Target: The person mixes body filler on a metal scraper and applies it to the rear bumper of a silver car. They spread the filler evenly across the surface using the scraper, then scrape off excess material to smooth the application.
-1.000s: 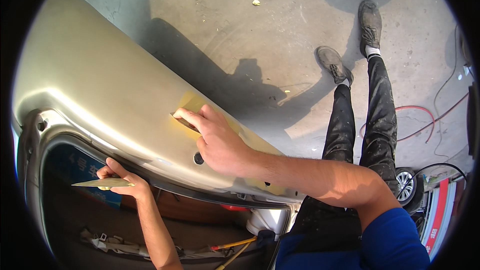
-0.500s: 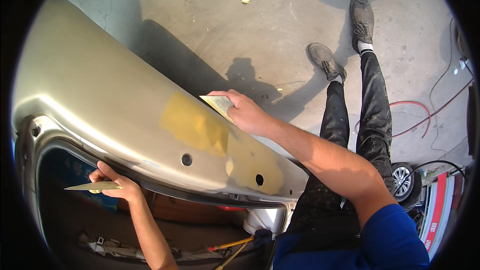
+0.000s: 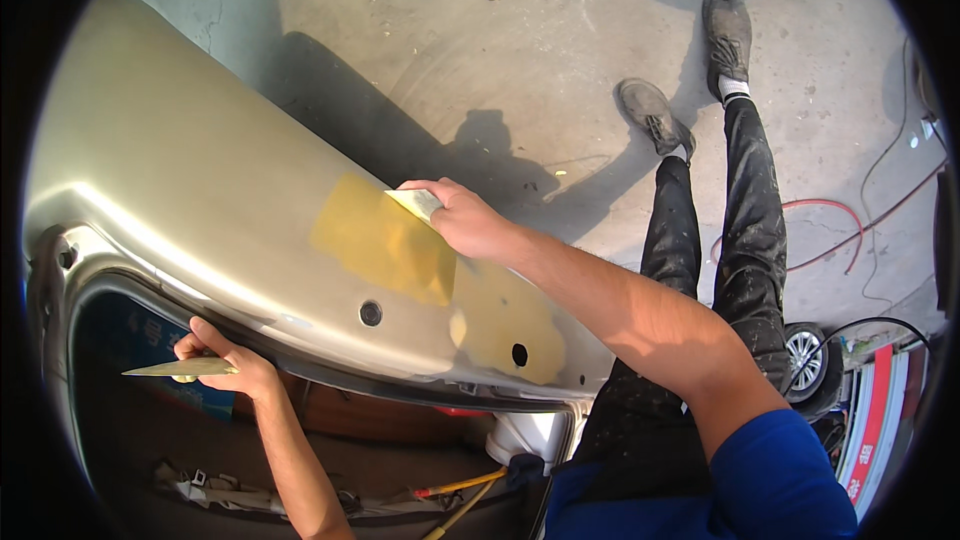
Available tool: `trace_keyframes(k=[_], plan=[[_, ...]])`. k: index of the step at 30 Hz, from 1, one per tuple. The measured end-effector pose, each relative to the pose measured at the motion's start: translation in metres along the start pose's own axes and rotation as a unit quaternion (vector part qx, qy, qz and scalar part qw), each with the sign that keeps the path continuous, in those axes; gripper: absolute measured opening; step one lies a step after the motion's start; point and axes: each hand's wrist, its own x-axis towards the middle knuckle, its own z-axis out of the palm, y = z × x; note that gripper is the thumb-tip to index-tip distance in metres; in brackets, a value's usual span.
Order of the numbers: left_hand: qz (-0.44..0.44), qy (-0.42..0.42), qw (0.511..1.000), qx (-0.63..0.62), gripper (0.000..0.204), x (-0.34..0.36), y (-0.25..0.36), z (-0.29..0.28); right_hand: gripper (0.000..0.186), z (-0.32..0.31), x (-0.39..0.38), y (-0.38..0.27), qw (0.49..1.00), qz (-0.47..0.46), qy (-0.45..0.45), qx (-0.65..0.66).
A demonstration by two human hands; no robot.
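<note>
Clasped in the right grip [image 3: 468, 222], a pale spreader [image 3: 414, 202] meets the edge of a yellow filler patch [image 3: 378, 252] at its 1 o'clock; whether the blade presses down cannot be told. A second ago this hand covered much of the patch; half a second ago it stood slightly farther out toward 2 o'clock, and it has since edged back in. Most of the patch now lies in view, suggesting a moment between passes. At 8 o'clock, little changed, the left grip [image 3: 238, 368] clasps a thin flat plate [image 3: 165, 369], seen nearly edge-on. The patch sits on a beige metal panel [image 3: 200, 140], a round black-rimmed hole [image 3: 371, 313] at its 6 o'clock and a paler coated area [image 3: 490, 322] at 4. Farther out, a red hose [image 3: 850, 215] lies toward 3 o'clock on the concrete floor [image 3: 560, 30].
</note>
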Motion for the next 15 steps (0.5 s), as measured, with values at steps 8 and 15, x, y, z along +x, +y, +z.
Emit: trace_keyframes(k=[8, 15], plan=[[-0.001, 0.002, 1.000, 0.005, 0.039, -0.002, 0.007, 0.004, 0.049, 0.032, -0.015, -0.045, 0.994, -0.065, 0.028, -0.077], [-0.005, -0.003, 1.000, 0.005, 0.039, -0.004, 0.006, 0.001, 0.056, 0.066, -0.051, -0.048, 0.972, -0.167, 0.091, -0.141]])
